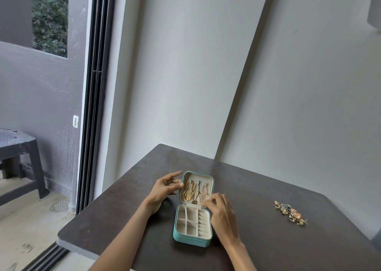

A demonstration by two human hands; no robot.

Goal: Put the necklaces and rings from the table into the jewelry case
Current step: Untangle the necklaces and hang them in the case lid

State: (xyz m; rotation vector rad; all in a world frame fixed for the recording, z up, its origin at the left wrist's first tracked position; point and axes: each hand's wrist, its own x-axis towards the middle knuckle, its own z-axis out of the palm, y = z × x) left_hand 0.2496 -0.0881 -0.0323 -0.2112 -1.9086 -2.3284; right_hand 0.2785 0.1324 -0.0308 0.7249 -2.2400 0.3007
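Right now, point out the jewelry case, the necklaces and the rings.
jewelry case [179,237]: head view, teal outer wall of the tray half.
necklaces [187,190]: head view, gold chain hanging in the lid.
rings [290,213]: head view, middle of the row on the table.

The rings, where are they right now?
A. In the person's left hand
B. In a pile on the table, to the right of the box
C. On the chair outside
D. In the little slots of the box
B: the rings lie in a small heap on the table, well to the right of the open box, whose bottom slots look empty.
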